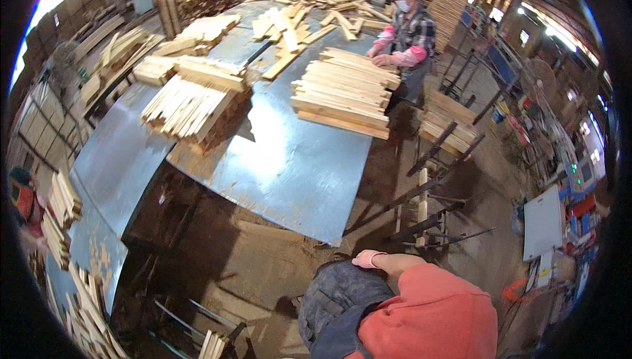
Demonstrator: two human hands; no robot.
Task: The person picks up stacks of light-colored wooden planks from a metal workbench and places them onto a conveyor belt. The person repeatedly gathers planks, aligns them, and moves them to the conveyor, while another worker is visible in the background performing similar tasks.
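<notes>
The person's right hand, in a pink glove, rests loosely closed and empty on the grey-trousered knee, well below the blue metal desk; the left hand is unseen.

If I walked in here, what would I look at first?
Probably the big shiny metal table in the middle, heaped with pale wood. A neat stack of planks lies at its far right edge, where a co-worker's hands rest on it, and a fan of thin slats spreads out on the left. Close by, at the bottom, the person's own right hand in a pink glove rests at their knee.
</notes>
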